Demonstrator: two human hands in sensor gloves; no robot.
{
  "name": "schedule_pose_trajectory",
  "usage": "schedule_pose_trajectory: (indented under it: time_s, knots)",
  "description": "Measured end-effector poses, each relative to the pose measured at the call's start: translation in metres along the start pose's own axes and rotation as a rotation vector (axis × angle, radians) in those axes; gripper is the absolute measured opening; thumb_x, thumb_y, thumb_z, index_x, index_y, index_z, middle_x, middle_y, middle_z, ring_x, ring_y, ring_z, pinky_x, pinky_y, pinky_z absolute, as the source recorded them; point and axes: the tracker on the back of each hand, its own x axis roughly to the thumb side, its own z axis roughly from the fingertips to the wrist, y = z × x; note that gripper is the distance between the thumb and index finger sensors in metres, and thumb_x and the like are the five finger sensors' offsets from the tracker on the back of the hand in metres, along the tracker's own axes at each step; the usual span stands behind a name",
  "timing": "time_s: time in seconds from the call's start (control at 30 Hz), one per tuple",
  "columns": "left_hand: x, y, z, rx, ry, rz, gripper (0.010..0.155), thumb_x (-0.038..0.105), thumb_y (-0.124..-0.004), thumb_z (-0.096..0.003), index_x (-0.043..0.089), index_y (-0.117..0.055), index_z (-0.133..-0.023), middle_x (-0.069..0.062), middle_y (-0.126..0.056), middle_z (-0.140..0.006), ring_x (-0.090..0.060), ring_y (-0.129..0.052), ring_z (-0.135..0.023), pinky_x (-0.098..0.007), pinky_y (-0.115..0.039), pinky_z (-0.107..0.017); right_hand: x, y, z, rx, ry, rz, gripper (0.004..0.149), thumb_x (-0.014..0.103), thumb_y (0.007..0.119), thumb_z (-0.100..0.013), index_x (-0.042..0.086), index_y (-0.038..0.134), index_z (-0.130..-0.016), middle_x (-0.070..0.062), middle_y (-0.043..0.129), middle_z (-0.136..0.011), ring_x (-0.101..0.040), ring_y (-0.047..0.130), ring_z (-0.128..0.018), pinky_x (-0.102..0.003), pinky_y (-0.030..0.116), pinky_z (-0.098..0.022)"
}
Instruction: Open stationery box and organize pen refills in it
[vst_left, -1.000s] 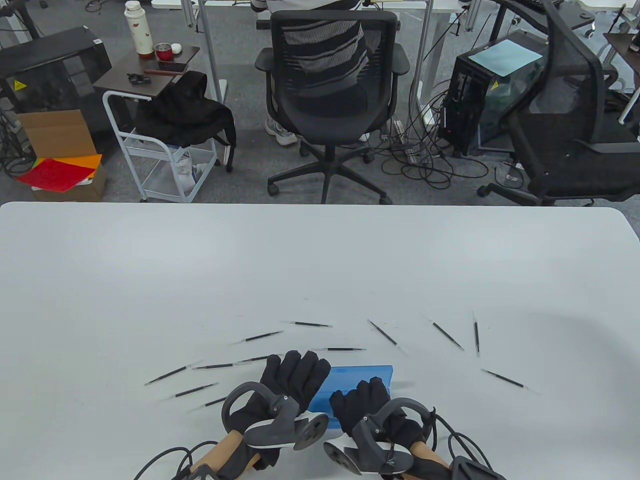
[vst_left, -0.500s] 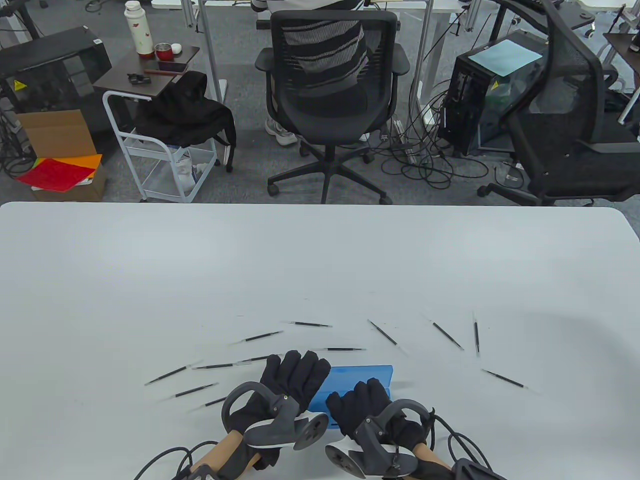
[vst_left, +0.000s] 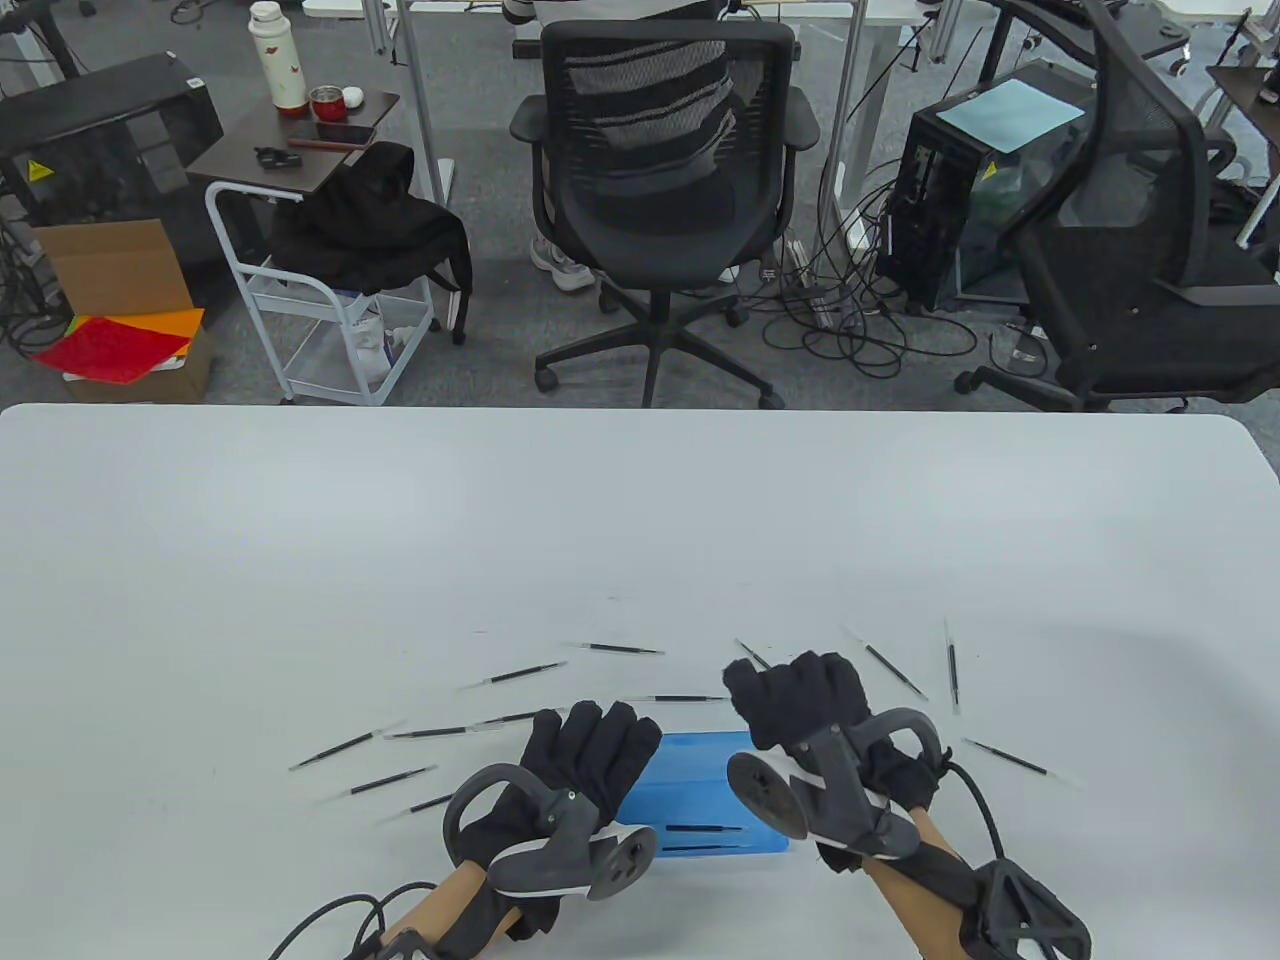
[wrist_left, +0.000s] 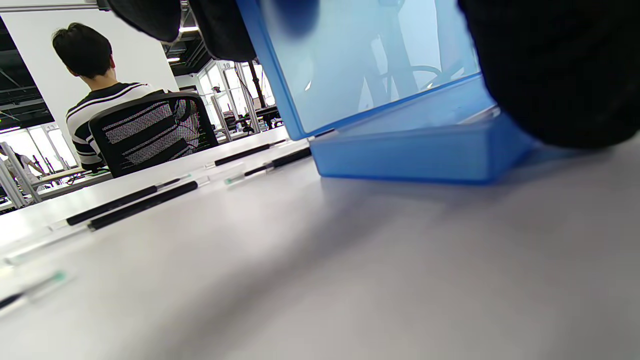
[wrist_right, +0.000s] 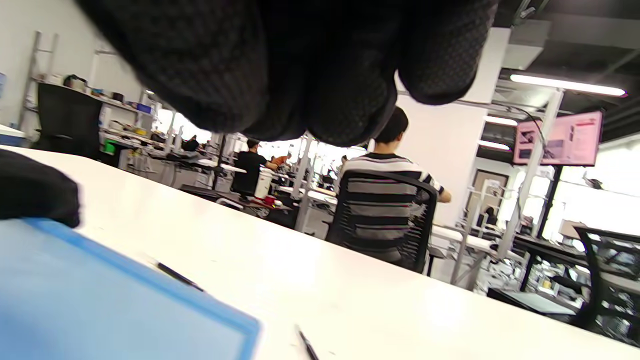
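A: Near the desk's (vst_left: 640, 520) front edge: translucent blue plastic stationery box (vst_left: 700, 800), lid up. Left hand (vst_left: 585, 760) on its left end, fingers straight, holding the lid upright. Two thin black pen refills (vst_left: 705, 828) inside.

B: Right hand (vst_left: 800, 695)?

A: Beyond the box's right end, fingers curled; holding anything or not, cannot tell.

B: Left to do?

A: Plenty. About a dozen loose refills (vst_left: 520, 673) fanned around the box, all to go in.
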Motion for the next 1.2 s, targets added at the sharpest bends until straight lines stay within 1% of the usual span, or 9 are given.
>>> schedule_pose_trajectory:
  time_s: [0.13,0.27,0.3,0.37,0.43,0.53,0.73,1.03,1.2]
  knots:
    - [0.0,0.0,0.0,0.0,0.0,0.0,0.124,0.069,-0.079,-0.0323,0.011,-0.006,-0.115,-0.02,-0.02,-0.126,-0.051,-0.044,-0.114,-0.069,-0.046,-0.079,-0.017,0.028,-0.018,0.091,0.063,0.01,0.059,0.03,0.092,-0.04,0.02,0.078,-0.097,0.0,0.103,-0.074,-0.028,0.101,-0.069,-0.057,0.078,-0.066]
    - [0.0,0.0,0.0,0.0,-0.001,0.002,0.125,0.069,-0.079,-0.0323,0.011,-0.006,-0.115,-0.02,-0.02,-0.126,-0.05,-0.044,-0.114,-0.069,-0.046,-0.079,-0.029,0.065,-0.032,0.211,0.125,0.011,0.061,0.031,0.092,-0.04,0.02,0.077,-0.098,0.0,0.103,-0.075,-0.028,0.1,-0.07,-0.057,0.078,-0.066]
    - [0.0,0.0,0.0,0.0,-0.001,0.002,0.124,0.069,-0.079,-0.0324,0.012,-0.006,-0.115,-0.02,-0.02,-0.126,-0.05,-0.044,-0.114,-0.069,-0.046,-0.079,-0.031,0.071,-0.033,0.233,0.132,0.01,0.062,0.032,0.092,-0.04,0.02,0.077,-0.098,-0.001,0.103,-0.076,-0.029,0.1,-0.071,-0.057,0.077,-0.066]
    - [0.0,0.0,0.0,0.0,-0.001,0.001,0.125,0.069,-0.079,-0.0324,0.011,-0.006,-0.115,-0.02,-0.02,-0.126,-0.051,-0.044,-0.114,-0.069,-0.046,-0.079,-0.036,0.09,-0.038,0.309,0.15,-0.005,0.064,0.033,0.092,-0.04,0.02,0.074,-0.1,-0.002,0.102,-0.079,-0.03,0.099,-0.073,-0.057,0.076,-0.067]
    - [0.0,0.0,0.0,0.0,-0.002,0.001,0.124,0.069,-0.079,-0.0324,0.011,-0.006,-0.115,-0.02,-0.02,-0.126,-0.051,-0.044,-0.114,-0.069,-0.046,-0.079,-0.039,0.104,-0.04,0.367,0.182,-0.009,0.067,0.035,0.092,-0.04,0.019,0.073,-0.102,-0.003,0.1,-0.082,-0.031,0.098,-0.075,-0.058,0.075,-0.068]
    - [0.0,0.0,0.0,0.0,-0.002,0.001,0.124,0.069,-0.079,-0.0325,0.011,-0.006,-0.115,-0.02,-0.02,-0.126,-0.051,-0.044,-0.114,-0.069,-0.046,-0.079,-0.042,0.117,-0.042,0.416,0.203,0.004,0.068,0.036,0.092,-0.04,0.019,0.071,-0.102,-0.003,0.1,-0.082,-0.031,0.097,-0.076,-0.058,0.074,-0.068]
    - [0.0,0.0,0.0,0.0,-0.003,0.001,0.125,0.069,-0.079,-0.0324,0.011,-0.006,-0.115,-0.02,-0.02,-0.126,-0.051,-0.044,-0.114,-0.069,-0.046,-0.079,-0.04,0.13,-0.043,0.456,0.222,0.032,0.068,0.036,0.092,-0.04,0.019,0.072,-0.102,-0.003,0.101,-0.081,-0.031,0.097,-0.075,-0.058,0.074,-0.068]
    - [0.0,0.0,0.0,0.0,-0.002,0.0,0.124,0.069,-0.079,-0.0326,0.011,-0.006,-0.115,-0.02,-0.02,-0.126,-0.051,-0.044,-0.114,-0.069,-0.046,-0.079,-0.033,0.138,-0.046,0.464,0.242,0.105,0.066,0.035,0.092,-0.04,0.019,0.073,-0.101,-0.002,0.102,-0.079,-0.03,0.098,-0.074,-0.058,0.075,-0.068]
    - [0.0,0.0,0.0,0.0,-0.003,0.002,0.124,0.069,-0.079,-0.0324,0.011,-0.006,-0.115,-0.02,-0.02,-0.126,-0.051,-0.044,-0.114,-0.069,-0.046,-0.079,-0.032,0.137,-0.046,0.455,0.25,0.122,0.065,0.035,0.092,-0.041,0.019,0.073,-0.101,-0.002,0.102,-0.079,-0.031,0.098,-0.074,-0.058,0.074,-0.068]
